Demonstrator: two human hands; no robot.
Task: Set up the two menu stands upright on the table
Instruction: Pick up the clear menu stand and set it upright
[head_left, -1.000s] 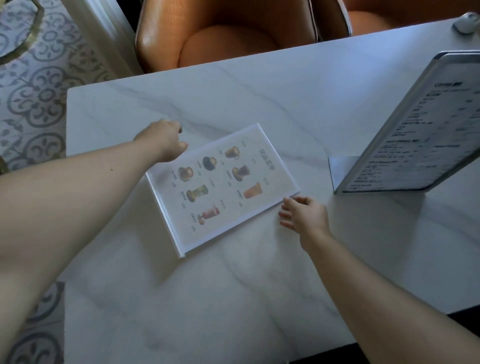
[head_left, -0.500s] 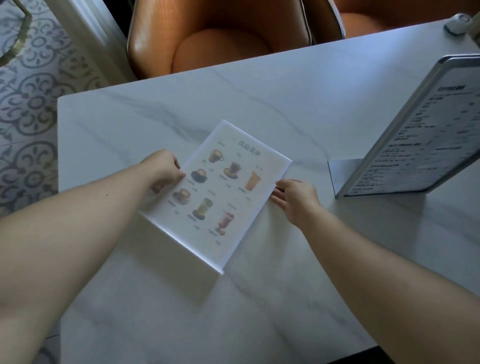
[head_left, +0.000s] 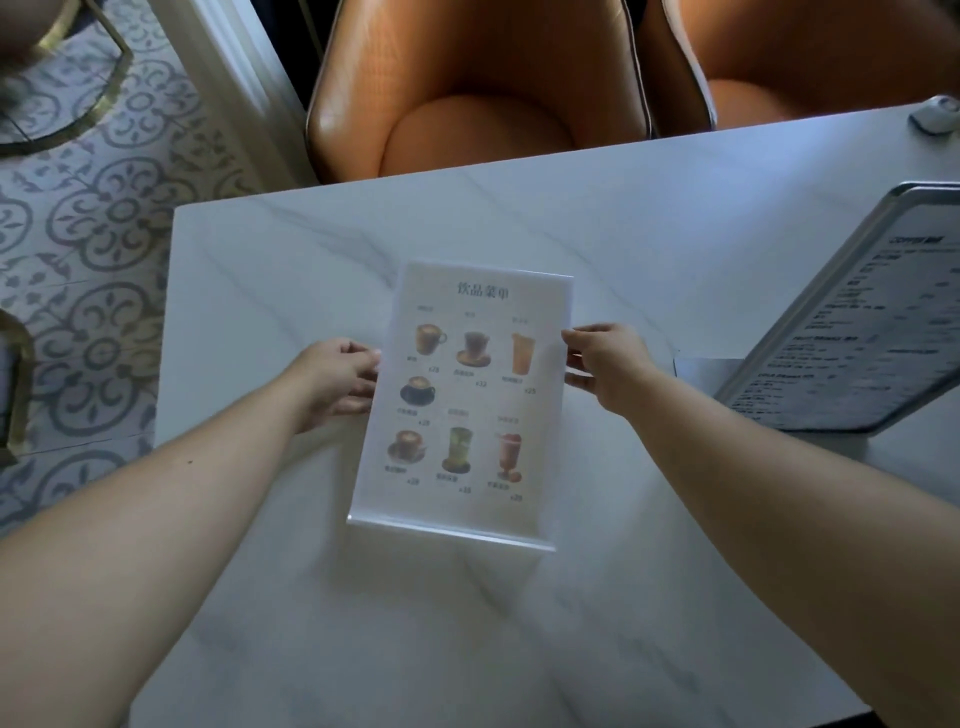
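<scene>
A clear acrylic drinks menu stand (head_left: 467, 395) with pictures of several cups is in the middle of the white marble table (head_left: 623, 249), its foot edge toward me and its top toward the chairs. My left hand (head_left: 340, 376) grips its left edge and my right hand (head_left: 605, 361) grips its right edge. It looks tilted up off the table, though how far is unclear. A second menu stand (head_left: 862, 322) with a metal frame and dark text stands leaning at the right, on its base.
Two orange leather chairs (head_left: 478, 104) are pushed against the far edge of the table. A small pale object (head_left: 935, 117) lies at the far right corner. Patterned floor tiles (head_left: 98, 218) lie to the left beyond the table's left edge.
The drinks menu has been turned from lying slantwise to squarely facing me and lifted by both hands. My hands now hold its side edges. The other stand has not moved.
</scene>
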